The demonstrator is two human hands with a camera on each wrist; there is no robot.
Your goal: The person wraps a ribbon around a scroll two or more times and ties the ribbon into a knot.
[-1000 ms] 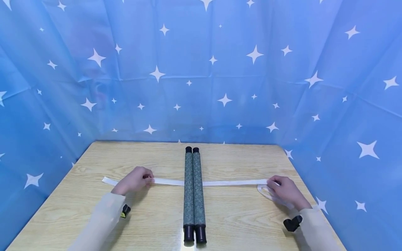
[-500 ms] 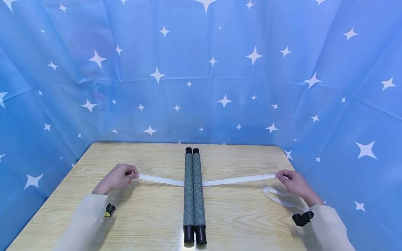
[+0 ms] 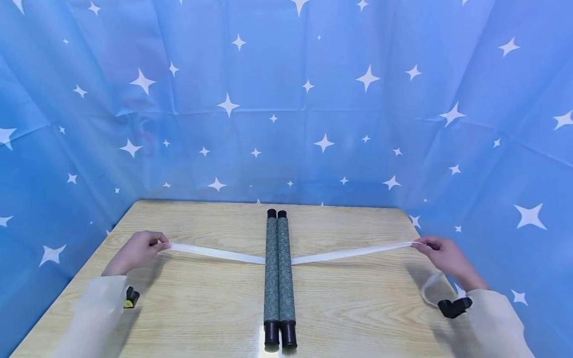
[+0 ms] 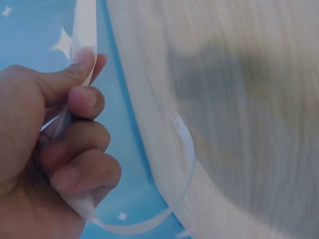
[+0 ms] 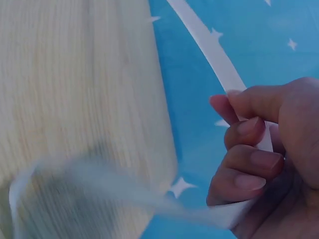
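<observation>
A rolled-up scroll with two green patterned rollers (image 3: 271, 271) and black end knobs lies lengthwise in the middle of the table. A white ribbon (image 3: 353, 254) passes beneath it, rising on both sides. My left hand (image 3: 138, 249) pinches the ribbon between thumb and forefinger near the table's left side; its other fingers curl, and a tail of the ribbon (image 4: 137, 228) loops below them. At the right side, my right hand (image 3: 449, 257) pinches the other stretch between thumb and forefinger. A loose tail of the ribbon (image 5: 124, 184) hangs from that palm, blurred.
The pale wooden table (image 3: 201, 303) carries the scroll. A blue cloth with white stars (image 3: 286, 99) hangs behind it and along both sides. Black wrist cameras sit on both cuffs, the left one (image 3: 132, 297) and the right one (image 3: 454, 307).
Both hands have moved outward, away from the scroll, and risen slightly in the head view. The ribbon now slants up to each hand instead of lying flat. The scroll has stayed in place.
</observation>
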